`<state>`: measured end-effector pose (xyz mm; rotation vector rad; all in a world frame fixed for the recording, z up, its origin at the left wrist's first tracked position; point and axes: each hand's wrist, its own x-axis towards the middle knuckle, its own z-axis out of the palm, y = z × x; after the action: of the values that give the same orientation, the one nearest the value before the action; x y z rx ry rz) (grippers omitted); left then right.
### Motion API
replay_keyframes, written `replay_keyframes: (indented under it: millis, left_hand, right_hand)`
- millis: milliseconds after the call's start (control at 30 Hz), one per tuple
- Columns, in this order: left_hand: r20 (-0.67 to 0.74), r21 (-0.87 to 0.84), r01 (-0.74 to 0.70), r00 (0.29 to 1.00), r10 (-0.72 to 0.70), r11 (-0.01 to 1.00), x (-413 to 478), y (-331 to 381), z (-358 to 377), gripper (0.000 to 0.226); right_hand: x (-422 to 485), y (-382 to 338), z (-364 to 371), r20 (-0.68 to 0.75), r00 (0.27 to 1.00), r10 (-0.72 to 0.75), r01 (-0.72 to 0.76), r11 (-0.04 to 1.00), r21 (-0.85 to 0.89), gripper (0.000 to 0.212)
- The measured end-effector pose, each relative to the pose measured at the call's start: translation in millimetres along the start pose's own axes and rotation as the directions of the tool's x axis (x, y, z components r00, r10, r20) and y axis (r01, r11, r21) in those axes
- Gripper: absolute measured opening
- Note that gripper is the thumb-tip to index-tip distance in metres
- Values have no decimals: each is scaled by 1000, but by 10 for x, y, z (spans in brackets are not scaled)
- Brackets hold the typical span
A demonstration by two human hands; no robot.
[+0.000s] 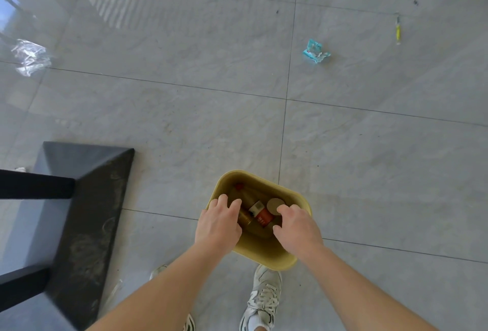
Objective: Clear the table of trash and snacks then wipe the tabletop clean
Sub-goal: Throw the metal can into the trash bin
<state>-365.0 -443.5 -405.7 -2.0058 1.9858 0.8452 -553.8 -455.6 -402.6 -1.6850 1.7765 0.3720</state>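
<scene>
Directly over the yellow waste bin [266, 262], both hands are lowered, palms down. The left hand [217, 222] has its fingers spread and loosely bent over the bin's left rim, holding nothing visible. The right hand [297, 229] has its fingers curled downward into the bin; whether they pinch anything cannot be told, as the fingertips are hidden.

Contents of the bin:
- A bottle [247, 200] with a red cap lies on its side, long axis diagonal, cap toward the far-left corner. Its lower part is covered by the left fingers.
- An orange-and-white labelled container [264, 217] lies beside it on the same diagonal; whether it is a separate item is hard to make out.
- A round brown disc [274, 205] sits at the right, partly under the right index finger.

The bin stands on the grey tiled floor [184, 119], just ahead of a white sneaker [261, 301]. A black table [87, 198] stands to the left, cut off by the frame. Farther off lie a crumpled teal wrapper [316, 51], a thin yellow object [398, 32] and clear plastic film [29, 56].
</scene>
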Motion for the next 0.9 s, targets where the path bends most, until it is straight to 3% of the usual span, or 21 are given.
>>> replay_keyframes:
  millis: [433,667,900]
  left_hand:
    - [-34,20,9,999,-8,1000,-390,103,-784,50]
    - [-85,19,37,996,-35,999,-996,234,-1690,53]
    - [-230,-23,103,968,-105,994,-1787,213,-2560,54]
  right_hand:
    - [-373,-274,-657,-21,999,-40,40,999,0,33]
    - [-1004,-622,-1440,-52,995,-81,80,997,-23,36]
    - [-1632,-1153,-2149,-124,972,-199,195,980,-46,42]
